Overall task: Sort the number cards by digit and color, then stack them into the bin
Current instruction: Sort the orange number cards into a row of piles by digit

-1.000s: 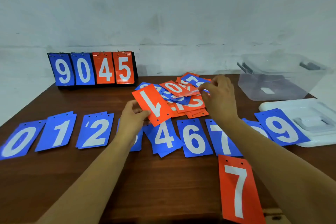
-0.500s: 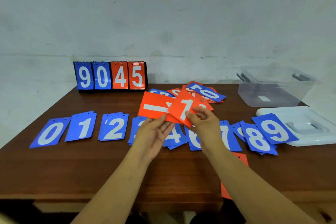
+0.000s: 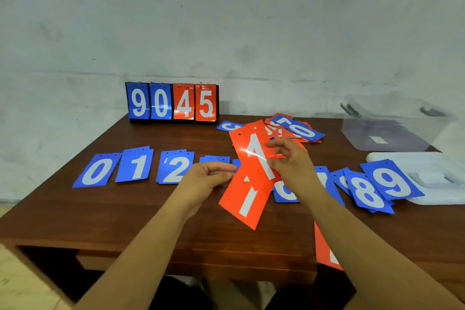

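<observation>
Head view shows your right hand (image 3: 292, 166) pinching a red 1 card (image 3: 253, 145) and your left hand (image 3: 208, 178) pinching a second red 1 card (image 3: 247, 205) above the blue row (image 3: 137, 167), where a slipping edge grip could scatter sorted piles.

My right grip (image 3: 292, 163) pinches a red 1 card (image 3: 251, 143), which overlaps a second red 1 card (image 3: 247, 199) that my left grip (image 3: 208, 178) holds by its left edge. Behind them a row of blue number cards (image 3: 138, 166) lies across the worktop (image 3: 151, 209). A clear bin (image 3: 392, 131) stands far right.
</observation>
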{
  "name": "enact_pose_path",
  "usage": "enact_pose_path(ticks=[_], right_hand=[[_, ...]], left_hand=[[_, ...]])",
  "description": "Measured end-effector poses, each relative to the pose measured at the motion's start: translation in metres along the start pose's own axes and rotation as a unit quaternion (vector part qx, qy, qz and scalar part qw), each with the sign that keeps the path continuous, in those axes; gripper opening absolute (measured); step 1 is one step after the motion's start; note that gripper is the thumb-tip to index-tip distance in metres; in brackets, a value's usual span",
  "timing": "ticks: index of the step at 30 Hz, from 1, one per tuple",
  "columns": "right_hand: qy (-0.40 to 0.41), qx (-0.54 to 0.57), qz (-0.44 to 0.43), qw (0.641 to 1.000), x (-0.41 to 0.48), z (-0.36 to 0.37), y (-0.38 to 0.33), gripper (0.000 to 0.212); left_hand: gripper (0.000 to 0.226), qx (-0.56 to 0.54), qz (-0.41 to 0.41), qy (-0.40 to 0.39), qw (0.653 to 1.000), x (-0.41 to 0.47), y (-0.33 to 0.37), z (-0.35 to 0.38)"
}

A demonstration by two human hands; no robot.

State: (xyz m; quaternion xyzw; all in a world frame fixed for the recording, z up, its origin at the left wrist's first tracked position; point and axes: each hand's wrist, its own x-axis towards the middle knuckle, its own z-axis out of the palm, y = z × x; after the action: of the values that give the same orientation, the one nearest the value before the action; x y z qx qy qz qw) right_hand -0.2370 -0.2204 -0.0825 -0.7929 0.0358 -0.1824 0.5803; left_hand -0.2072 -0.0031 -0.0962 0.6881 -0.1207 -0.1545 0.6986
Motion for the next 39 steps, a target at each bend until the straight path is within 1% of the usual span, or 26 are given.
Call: enact_pose_path(ticks=[2, 4, 6, 7, 9, 11, 12, 14, 16, 17, 19, 21, 23, 26, 28, 30, 31, 34, 37, 39], right_hand=[[0.015, 0.003, 0.007, 1.000, -0.001, 0.008, 0.002, 0.048], [0.047, -0.006, 0.013, 0.999, -0.002, 0.015, 0.004, 0.052], [0.058, -0.004, 0.013, 0.998, -0.004, 0.022, 0.005, 0.052], [0.063, 0.005, 0.019, 0.998, -0.006, 0.024, 0.006, 0.048], [0.096, 0.006, 0.045, 0.994, -0.008, 0.026, 0.006, 0.034], [0.149, 0.015, 0.098, 0.984, -0.008, 0.027, 0.007, 0.021], [0.159, 0.032, 0.129, 0.978, -0.007, 0.029, 0.008, 0.016], [0.133, 0.084, 0.179, 0.971, -0.009, 0.037, 0.009, 0.006], [0.075, 0.141, 0.201, 0.967, -0.016, 0.053, 0.004, 0.002], [0.049, 0.127, 0.196, 0.971, -0.021, 0.063, 0.002, 0.006], [0.020, 0.047, 0.181, 0.982, -0.029, 0.084, -0.002, 0.016], [0.004, 0.003, 0.169, 0.986, -0.036, 0.106, -0.005, 0.020], [-0.013, -0.016, 0.168, 0.985, -0.040, 0.132, -0.005, 0.020], [-0.041, -0.038, 0.138, 0.989, -0.049, 0.172, -0.005, 0.015], [-0.053, -0.038, 0.127, 0.990, -0.055, 0.198, -0.006, 0.011], [-0.071, -0.042, 0.125, 0.989, -0.059, 0.222, -0.009, 0.012], [-0.077, -0.046, 0.120, 0.989, -0.061, 0.233, -0.010, 0.013], [-0.086, -0.070, 0.105, 0.988, -0.063, 0.258, -0.013, 0.013], [-0.081, -0.071, 0.122, 0.987, -0.063, 0.272, -0.013, 0.014], [-0.071, -0.078, 0.130, 0.986, -0.063, 0.275, -0.011, 0.017]], left_hand=[[0.015, 0.000, -0.005, 0.013, 1.000, -0.005, -0.002, -0.001], [0.018, -0.036, -0.015, 0.005, 0.999, -0.009, -0.005, -0.002], [0.017, -0.018, -0.016, -0.004, 1.000, -0.013, -0.011, -0.002], [0.018, 0.000, -0.014, 0.006, 1.000, -0.014, -0.015, -0.004], [0.016, 0.002, -0.009, 0.065, 0.998, -0.015, -0.023, -0.011], [0.014, -0.012, -0.003, 0.146, 0.989, -0.014, -0.030, -0.021], [0.015, -0.018, -0.004, 0.182, 0.983, -0.014, -0.032, -0.027], [0.017, -0.019, -0.015, 0.232, 0.972, -0.015, -0.034, -0.038], [0.019, -0.041, -0.034, 0.241, 0.969, -0.017, -0.035, -0.050], [0.018, -0.069, -0.042, 0.231, 0.970, -0.019, -0.036, -0.055], [0.013, -0.124, -0.040, 0.213, 0.968, -0.024, -0.036, -0.064], [0.011, -0.122, -0.034, 0.210, 0.969, -0.030, -0.037, -0.073], [0.012, -0.098, -0.037, 0.214, 0.971, -0.039, -0.038, -0.087], [0.017, -0.038, -0.049, 0.230, 0.971, -0.054, -0.040, -0.113], [0.021, 0.054, -0.049, 0.246, 0.967, -0.065, -0.040, -0.134], [0.023, 0.164, -0.050, 0.269, 0.948, -0.075, -0.039, -0.153], [0.023, 0.195, -0.054, 0.282, 0.938, -0.079, -0.039, -0.162], [0.025, 0.208, -0.068, 0.302, 0.928, -0.089, -0.042, -0.182], [0.034, 0.190, -0.066, 0.278, 0.939, -0.094, -0.047, -0.193], [0.033, 0.201, -0.057, 0.259, 0.943, -0.095, -0.050, -0.195]])
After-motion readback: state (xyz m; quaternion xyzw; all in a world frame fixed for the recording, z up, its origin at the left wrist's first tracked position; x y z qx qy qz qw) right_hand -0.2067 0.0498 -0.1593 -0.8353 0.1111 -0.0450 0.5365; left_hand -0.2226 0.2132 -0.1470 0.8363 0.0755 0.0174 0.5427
